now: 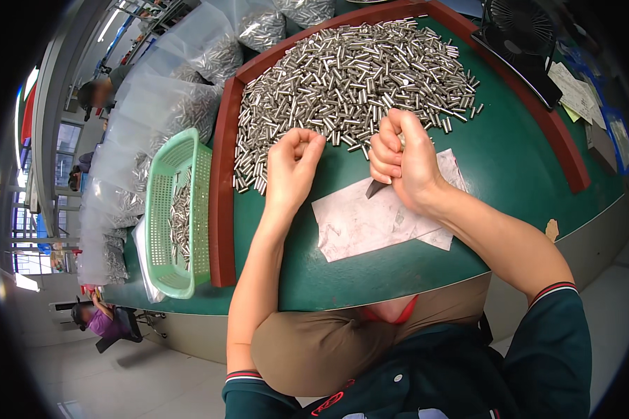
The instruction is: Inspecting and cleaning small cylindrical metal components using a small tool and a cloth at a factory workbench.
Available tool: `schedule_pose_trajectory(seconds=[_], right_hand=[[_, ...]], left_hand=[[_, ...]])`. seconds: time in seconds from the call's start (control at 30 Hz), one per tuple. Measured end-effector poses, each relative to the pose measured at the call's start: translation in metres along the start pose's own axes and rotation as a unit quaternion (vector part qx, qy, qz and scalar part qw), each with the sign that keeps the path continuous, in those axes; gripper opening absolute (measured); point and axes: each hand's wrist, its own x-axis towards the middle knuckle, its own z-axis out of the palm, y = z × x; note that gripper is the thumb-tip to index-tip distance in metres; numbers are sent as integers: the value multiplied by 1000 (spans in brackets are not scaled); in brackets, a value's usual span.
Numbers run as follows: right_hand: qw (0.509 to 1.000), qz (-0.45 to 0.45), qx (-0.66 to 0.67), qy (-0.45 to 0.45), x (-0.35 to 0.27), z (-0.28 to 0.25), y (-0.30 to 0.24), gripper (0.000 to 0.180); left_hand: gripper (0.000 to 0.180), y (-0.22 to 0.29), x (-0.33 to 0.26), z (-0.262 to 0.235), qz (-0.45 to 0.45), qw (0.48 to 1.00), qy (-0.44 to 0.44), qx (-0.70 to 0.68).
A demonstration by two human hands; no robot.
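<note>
A broad pile of short shiny metal pins (356, 77) covers the far part of the green tabletop (524, 188). At the pile's near edge is my left hand (293, 167), its fingers curled and the thumb pressed against them; whatever they hold is hidden. To its right my right hand (409, 160) is closed in a fist, thumb up. A dark pointed tool (376, 188) sticks out below that fist, most of it hidden in the hand. Beneath the right hand lies a smudged white sheet of paper (360, 227).
A dark red raised border (223, 209) frames the pile. Left of it stands a light green perforated basket (201, 237) with some pins inside. Clear bags of metal pins (220, 59) line the far left. A black fan (521, 31) and papers (573, 91) sit at the far right.
</note>
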Motion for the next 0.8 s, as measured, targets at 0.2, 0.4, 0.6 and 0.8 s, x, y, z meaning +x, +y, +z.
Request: schedule_pose_trajectory(seconds=[0.2,0.4,0.6,0.8], right_hand=[[1000,-3,-2,-7,-1,4,-1,34],[1000,-3,-3,0,0,-4,-2,34],[1000,2,3,-9,-1,2,-2,34],[1000,-3,1,-4,-1,0,-1,34]], left_hand=[[16,-7,1,1,86,959,39,267],[12,7,-17,-8,-167,955,-125,-213],[6,-10,-17,-27,-243,793,-171,-532],[13,-11,-17,-18,-225,840,-178,-460]])
